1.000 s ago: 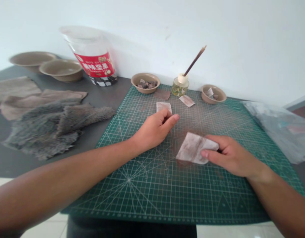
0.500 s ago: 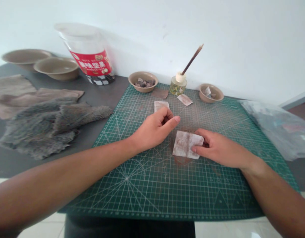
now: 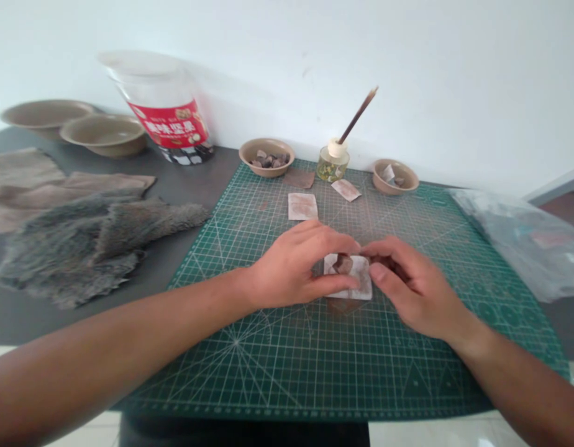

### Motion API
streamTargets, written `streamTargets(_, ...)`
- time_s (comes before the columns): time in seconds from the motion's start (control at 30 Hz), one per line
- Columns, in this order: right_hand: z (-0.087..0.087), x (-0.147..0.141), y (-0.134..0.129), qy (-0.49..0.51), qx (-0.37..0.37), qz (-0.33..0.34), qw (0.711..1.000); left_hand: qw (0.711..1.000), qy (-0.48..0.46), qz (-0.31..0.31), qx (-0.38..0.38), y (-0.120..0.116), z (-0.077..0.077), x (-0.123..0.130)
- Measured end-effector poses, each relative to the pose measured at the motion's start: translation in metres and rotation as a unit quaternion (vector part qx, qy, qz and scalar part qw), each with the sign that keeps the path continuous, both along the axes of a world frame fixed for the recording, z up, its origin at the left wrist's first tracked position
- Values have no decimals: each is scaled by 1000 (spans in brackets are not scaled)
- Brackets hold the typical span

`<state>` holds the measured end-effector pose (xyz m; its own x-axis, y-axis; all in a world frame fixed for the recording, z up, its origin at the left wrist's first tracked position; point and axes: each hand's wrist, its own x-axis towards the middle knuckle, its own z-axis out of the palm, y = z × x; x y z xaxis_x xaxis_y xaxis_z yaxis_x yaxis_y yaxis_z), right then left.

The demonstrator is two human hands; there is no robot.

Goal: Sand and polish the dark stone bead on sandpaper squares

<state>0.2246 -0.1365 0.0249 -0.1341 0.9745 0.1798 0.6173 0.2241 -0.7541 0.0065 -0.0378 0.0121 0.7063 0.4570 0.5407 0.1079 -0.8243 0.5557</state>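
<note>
A white, brown-stained square pad [image 3: 361,287] lies on the green cutting mat [image 3: 287,366]. Over its left part my left hand [image 3: 305,264] is spread, thumb and fingers apart, with a small brown piece [image 3: 343,265] visible between them. Whether the fingers touch that piece is unclear. My right hand [image 3: 408,282] is at the pad's right edge, fingers curled and thumb near the fingertips; what it holds, if anything, is hidden. Behind my left hand lies another stained white square [image 3: 302,206].
Behind stand a bowl of brown pieces [image 3: 267,158], a glass bottle [image 3: 332,162] with a brush, and a smaller bowl [image 3: 395,177]. Left are a large tub [image 3: 170,127], two bowls and grey cloths [image 3: 82,242]. A plastic bag [image 3: 524,242] lies right.
My left hand has moved right and down over the pad and opened wider. My right hand has let go of the pad's face and come close to my left fingertips.
</note>
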Motion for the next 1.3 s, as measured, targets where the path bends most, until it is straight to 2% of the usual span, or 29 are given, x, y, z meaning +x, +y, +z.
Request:
streamTargets(0.03, 0, -2, -2, 71, -42, 42, 996, 1000, 6, -5, 3, 0, 1, 0)
streamTargets(0.1, -1, -6, -4, 197, -135, 106, 965, 1000, 5, -7, 14, 0, 2, 1)
streamTargets(0.17, -5, -9, -5, 255, -196, 131, 938, 999, -10, -10, 42, 0, 2, 1)
streamTargets(0.2, -8, -10, -5, 252, -188, 120, 942, 998, -20, -16, 59, 0, 3, 1)
streamTargets(0.27, -12, -12, -5, 192, -89, 65, 975, 996, -42, -36, 76, -1, 3, 1)
streamTargets(0.33, -15, -11, -5, 107, 73, 2, 992, 995, -57, -51, 57, -3, 3, 1)
streamTargets(0.4, -14, -8, -5, 1, 198, -19, 980, 997, -46, -55, 5, -5, 3, 0)
streamTargets(0.47, -12, -4, -3, -116, 275, 5, 954, 996, -18, -64, -62, -5, 0, -1)
streamTargets(0.53, -11, -2, -2, -198, 318, 41, 926, 989, 0, -82, -121, -5, -3, -2)
streamTargets(0.6, -11, -1, -1, -220, 336, 67, 913, 984, 4, -98, -151, -5, -7, -3)
streamTargets(0.7, -12, -2, -1, -226, 331, 89, 912, 981, 20, -108, -158, -4, -9, -2)
streamTargets(0.77, -12, -2, 0, -216, 322, 96, 917, 985, 30, -106, -136, -1, -8, -1)
streamTargets(0.9, -10, -1, 5, -179, 255, 83, 947, 995, 54, -89, -6, 12, -6, -3)
streamTargets(1.0, -12, -1, 8, -186, 196, 85, 959, 989, 127, -47, 56, 19, -6, -8)
streamTargets(1.17, -19, -4, 8, -262, 132, 79, 953, 977, 201, -5, 72, 18, -9, -14)
streamTargets(1.3, -19, -4, 6, -274, 141, 79, 948, 972, 224, 8, 69, 14, -10, -13)
